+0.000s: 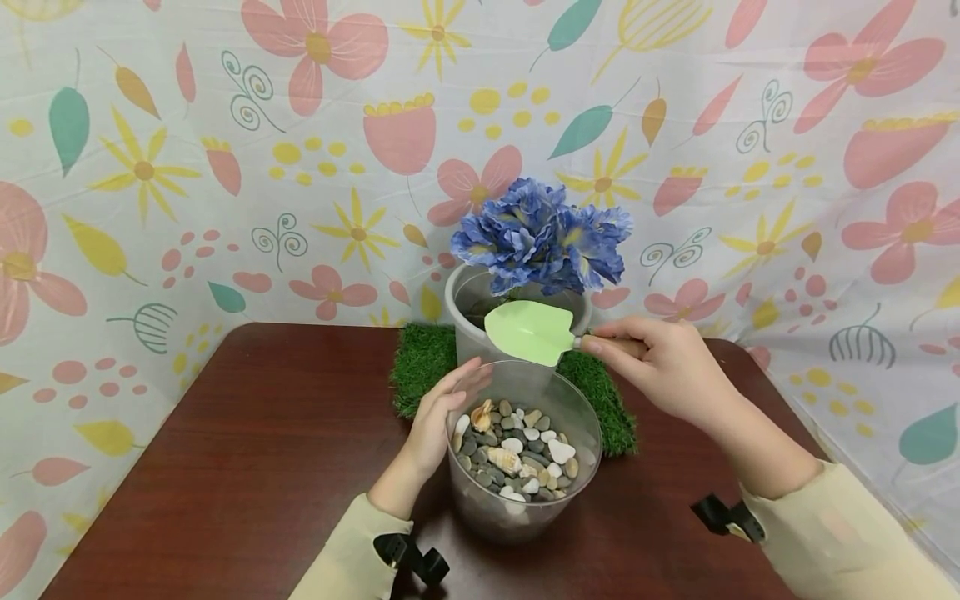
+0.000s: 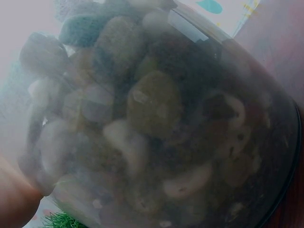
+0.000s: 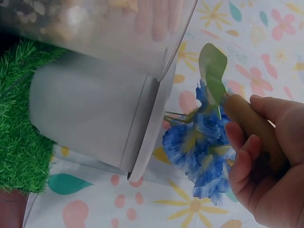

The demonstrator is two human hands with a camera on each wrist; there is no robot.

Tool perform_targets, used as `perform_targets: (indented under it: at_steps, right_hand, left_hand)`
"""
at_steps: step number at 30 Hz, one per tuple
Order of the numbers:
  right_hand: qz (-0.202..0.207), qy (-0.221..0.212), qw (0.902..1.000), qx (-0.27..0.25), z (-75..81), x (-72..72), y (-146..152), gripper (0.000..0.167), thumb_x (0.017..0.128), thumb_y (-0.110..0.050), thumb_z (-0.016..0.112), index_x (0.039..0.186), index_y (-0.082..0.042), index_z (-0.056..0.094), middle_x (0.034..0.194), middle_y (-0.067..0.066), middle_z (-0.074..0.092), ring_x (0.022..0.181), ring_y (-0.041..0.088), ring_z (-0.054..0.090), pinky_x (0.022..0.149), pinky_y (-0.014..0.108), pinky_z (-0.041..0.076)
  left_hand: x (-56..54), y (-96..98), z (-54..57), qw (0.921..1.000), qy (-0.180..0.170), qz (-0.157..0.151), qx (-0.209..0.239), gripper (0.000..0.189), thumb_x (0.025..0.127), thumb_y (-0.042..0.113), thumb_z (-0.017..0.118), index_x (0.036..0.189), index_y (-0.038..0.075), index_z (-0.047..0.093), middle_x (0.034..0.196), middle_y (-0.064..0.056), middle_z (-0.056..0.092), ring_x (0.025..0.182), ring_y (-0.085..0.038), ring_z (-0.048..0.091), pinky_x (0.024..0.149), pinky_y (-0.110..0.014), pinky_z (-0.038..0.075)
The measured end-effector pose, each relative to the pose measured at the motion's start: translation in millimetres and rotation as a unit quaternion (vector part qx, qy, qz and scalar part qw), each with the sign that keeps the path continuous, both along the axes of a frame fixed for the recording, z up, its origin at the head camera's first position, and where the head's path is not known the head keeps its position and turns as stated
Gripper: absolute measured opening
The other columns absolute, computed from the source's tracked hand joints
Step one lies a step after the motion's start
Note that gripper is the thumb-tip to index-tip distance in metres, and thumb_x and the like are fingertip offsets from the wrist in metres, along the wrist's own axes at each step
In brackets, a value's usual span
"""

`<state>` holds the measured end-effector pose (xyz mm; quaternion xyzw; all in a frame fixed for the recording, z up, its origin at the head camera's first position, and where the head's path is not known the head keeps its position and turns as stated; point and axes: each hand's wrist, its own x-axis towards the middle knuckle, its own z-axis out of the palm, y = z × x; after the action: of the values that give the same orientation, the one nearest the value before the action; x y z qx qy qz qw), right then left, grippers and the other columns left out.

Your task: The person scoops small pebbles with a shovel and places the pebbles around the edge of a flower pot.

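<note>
A clear plastic tub [image 1: 525, 508] of pebbles and shells [image 1: 517, 454] stands on the dark red table [image 1: 247, 467]. My left hand [image 1: 442, 421] rests flat against the tub's left side, fingers straight. My right hand [image 1: 663, 367] grips the wooden handle [image 3: 254, 126] of a small trowel; its pale green blade [image 1: 531, 332] hovers over the tub's far rim. Behind stands a grey pot [image 1: 480, 321] with blue flowers [image 1: 540, 235] on a green grass mat [image 1: 423, 362]. The left wrist view shows the pebbles [image 2: 152, 114] through the tub wall.
A flowered curtain [image 1: 187, 167] closes off the back and both sides. The table's left part lies bare, with its edge falling away at the front left. Black wrist straps [image 1: 412, 558] sit on both sleeves.
</note>
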<state>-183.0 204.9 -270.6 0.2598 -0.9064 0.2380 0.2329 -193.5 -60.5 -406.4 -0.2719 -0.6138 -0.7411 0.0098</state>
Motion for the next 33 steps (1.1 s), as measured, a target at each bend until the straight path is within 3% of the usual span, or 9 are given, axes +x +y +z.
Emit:
perform_targets:
  at_steps: [23,33]
  right_hand:
    - [0.004,-0.012,0.9999,0.009,-3.0,14.1,2,0.016,0.084,-0.025,0.07,0.098,-0.016,0.074,0.072,-0.01,0.07,0.058,-0.005,0.058,0.052,0.018,0.045]
    - [0.026,-0.021,0.999,0.029,-6.4,17.8,5,0.017,0.083,-0.023,0.071,0.099,-0.019,0.073,0.083,-0.012,0.073,0.067,-0.007,0.063,0.057,0.016,0.048]
  left_hand:
    - [0.3,0.2,0.7,1.0,-0.007,-0.003,0.0,0.055,0.094,0.014,0.026,0.145,-0.007,0.029,0.143,-0.03,0.038,0.133,-0.044,0.037,0.113,-0.056,0.024]
    - [-0.3,0.6,-1.1,0.9997,-0.022,-0.004,0.009,0.054,0.095,0.015,0.026,0.145,-0.004,0.031,0.144,-0.028,0.039,0.134,-0.04,0.039,0.114,-0.055,0.023]
